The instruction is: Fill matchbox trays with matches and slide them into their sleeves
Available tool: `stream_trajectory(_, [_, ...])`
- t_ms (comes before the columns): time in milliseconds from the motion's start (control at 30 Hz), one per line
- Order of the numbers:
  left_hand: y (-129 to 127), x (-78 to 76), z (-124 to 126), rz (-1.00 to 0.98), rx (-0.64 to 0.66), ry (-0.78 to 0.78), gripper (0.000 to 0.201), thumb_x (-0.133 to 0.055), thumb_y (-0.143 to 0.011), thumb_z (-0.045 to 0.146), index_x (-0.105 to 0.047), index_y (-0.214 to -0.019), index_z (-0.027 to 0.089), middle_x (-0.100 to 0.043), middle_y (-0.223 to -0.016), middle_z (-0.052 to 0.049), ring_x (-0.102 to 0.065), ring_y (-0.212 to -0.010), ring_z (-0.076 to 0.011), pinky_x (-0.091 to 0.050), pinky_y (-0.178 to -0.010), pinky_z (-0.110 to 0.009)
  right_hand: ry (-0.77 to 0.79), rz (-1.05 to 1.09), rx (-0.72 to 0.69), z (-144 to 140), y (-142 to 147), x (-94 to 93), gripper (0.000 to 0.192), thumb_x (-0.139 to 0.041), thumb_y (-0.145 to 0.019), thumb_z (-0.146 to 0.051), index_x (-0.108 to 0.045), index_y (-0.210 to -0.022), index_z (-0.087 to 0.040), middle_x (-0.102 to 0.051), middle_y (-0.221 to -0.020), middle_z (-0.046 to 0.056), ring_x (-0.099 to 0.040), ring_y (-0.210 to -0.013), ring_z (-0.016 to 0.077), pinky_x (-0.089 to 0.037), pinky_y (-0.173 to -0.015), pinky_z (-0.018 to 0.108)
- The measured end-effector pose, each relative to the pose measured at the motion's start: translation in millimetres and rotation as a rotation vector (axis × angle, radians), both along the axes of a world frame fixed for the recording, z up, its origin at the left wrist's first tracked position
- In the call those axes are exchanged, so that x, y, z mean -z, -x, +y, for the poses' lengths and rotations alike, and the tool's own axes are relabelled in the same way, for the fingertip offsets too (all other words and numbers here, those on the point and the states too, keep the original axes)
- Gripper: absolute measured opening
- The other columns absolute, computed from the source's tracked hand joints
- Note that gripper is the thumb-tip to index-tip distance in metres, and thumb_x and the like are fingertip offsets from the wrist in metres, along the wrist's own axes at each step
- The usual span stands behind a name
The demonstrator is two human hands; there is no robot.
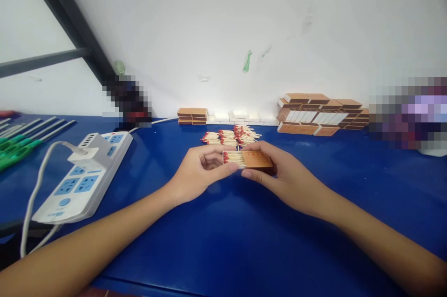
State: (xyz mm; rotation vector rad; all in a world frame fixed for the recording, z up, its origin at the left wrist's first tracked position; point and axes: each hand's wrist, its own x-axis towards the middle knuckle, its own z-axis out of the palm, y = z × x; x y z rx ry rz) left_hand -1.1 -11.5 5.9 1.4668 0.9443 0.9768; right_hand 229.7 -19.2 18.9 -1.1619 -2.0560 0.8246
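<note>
Between my two hands, above the blue table, is a matchbox whose white tray of red-headed matches is partly inside its brown sleeve. My left hand grips the tray's exposed left end, thumb along the near side. My right hand is closed round the sleeve, thumb in front and fingers behind. The match heads point left. Just beyond my hands lie loose piles of red-tipped matches on the table.
White trays line the wall, with stacked matchboxes to their left and a larger matchbox stack to their right. A power strip with a white cable lies on the left of the blue table. Green-handled tools are farther left.
</note>
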Motion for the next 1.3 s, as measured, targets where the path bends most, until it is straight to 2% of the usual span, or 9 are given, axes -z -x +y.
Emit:
stream_trajectory(133, [-2, 0.4, -2, -0.038, 0.063, 0.053, 0.047, -0.085, -0.084, 0.033, -0.073, -0.126, 0.016, -0.081, -0.098, -0.008, -0.072, -0.075, -0.0142, -0.059, -0.074, -0.027, 0.011, -0.003, -0.02, -2, 3, 3.8, 0.036, -0.069, -0.096, -0.05, -0.062, -0.122, -0.025, -0.073, -0.117, 0.006, -0.07, -0.101, 0.0249, -0.056, -0.087, 0.038])
stream_trajectory(300, [-2, -1.9, -2, -0.077, 0.043, 0.125, 0.044, -0.087, -0.082, 0.03, -0.074, -0.12, 0.013, -0.08, -0.094, -0.008, -0.072, -0.077, -0.0144, -0.06, -0.074, -0.026, -0.018, -0.012, -0.021, -2, 2, 6.1, 0.036, -0.069, -0.097, -0.047, -0.06, -0.125, -0.026, -0.073, -0.117, 0.006, -0.069, -0.1, 0.0241, -0.056, -0.086, 0.037])
stream_trajectory(500, [-1, -3.0, -3, -0.102, 0.093, 0.193, 0.052, -0.086, -0.084, 0.031, -0.07, -0.13, 0.012, -0.078, -0.077, -0.006, -0.069, -0.065, -0.0124, -0.058, -0.067, -0.024, -0.089, -0.043, -0.062, -3, 2, 5.9, 0.034, -0.069, -0.098, -0.043, -0.06, -0.126, -0.025, -0.072, -0.118, 0.007, -0.069, -0.102, 0.024, -0.055, -0.087, 0.036])
stream_trajectory(600, [1, -0.9, -2, -0.139, 0.116, 0.2, 0.052, -0.084, -0.086, 0.032, -0.07, -0.133, 0.013, -0.077, -0.076, -0.006, -0.068, -0.064, -0.0126, -0.057, -0.066, -0.024, -0.075, -0.018, -0.066, 0, 0, 5.6, 0.037, -0.069, -0.098, -0.044, -0.06, -0.129, -0.025, -0.072, -0.121, 0.007, -0.069, -0.104, 0.0238, -0.055, -0.088, 0.035])
stream_trajectory(767, [3, 0.2, -1, -0.175, 0.14, 0.228, 0.052, -0.081, -0.089, 0.033, -0.069, -0.135, 0.012, -0.076, -0.076, -0.006, -0.068, -0.064, -0.0137, -0.057, -0.065, -0.025, -0.022, 0.027, -0.064, 2, -1, 4.7, 0.04, -0.069, -0.097, -0.048, -0.062, -0.129, -0.025, -0.073, -0.119, 0.006, -0.07, -0.1, 0.0231, -0.057, -0.081, 0.033])
stream_trajectory(900, [1, -2.4, -3, -0.102, 0.143, 0.215, 0.053, -0.078, -0.089, 0.032, -0.066, -0.136, 0.009, -0.076, -0.074, -0.007, -0.068, -0.06, -0.0144, -0.057, -0.064, -0.027, -0.075, 0.004, -0.06, -1, 2, 5.7, 0.038, -0.07, -0.097, -0.044, -0.063, -0.129, -0.025, -0.074, -0.115, 0.006, -0.07, -0.095, 0.0217, -0.057, -0.077, 0.032])
stream_trajectory(1033, [-2, -3.1, -6, -0.055, 0.191, 0.159, 0.051, -0.072, -0.093, 0.035, -0.064, -0.134, 0.007, -0.074, -0.074, -0.007, -0.066, -0.06, -0.0146, -0.055, -0.061, -0.027, -0.139, -0.028, -0.066, -4, 5, 7.8, 0.036, -0.071, -0.097, -0.038, -0.063, -0.13, -0.025, -0.075, -0.118, 0.006, -0.07, -0.099, 0.0218, -0.056, -0.085, 0.033])
stream_trajectory(1133, [-2, -3.5, -9, -0.078, 0.228, 0.157, 0.056, -0.065, -0.098, 0.042, -0.056, -0.142, 0.01, -0.068, -0.071, -0.002, -0.063, -0.062, -0.0146, -0.053, -0.064, -0.029, -0.122, -0.008, -0.071, -4, 6, 8.3, 0.036, -0.07, -0.098, -0.037, -0.062, -0.13, -0.024, -0.075, -0.12, 0.007, -0.071, -0.1, 0.0212, -0.056, -0.086, 0.032])
stream_trajectory(1300, [0, -4.7, -21, -0.043, 0.248, 0.197, 0.071, -0.057, -0.103, 0.048, -0.028, -0.163, 0.022, -0.056, -0.071, 0.005, -0.058, -0.066, -0.0141, -0.049, -0.074, -0.033, -0.059, 0.034, -0.139, -9, 11, 9.1, 0.032, -0.066, -0.102, -0.035, -0.057, -0.131, -0.024, -0.075, -0.121, 0.007, -0.072, -0.101, 0.02, -0.055, -0.086, 0.031])
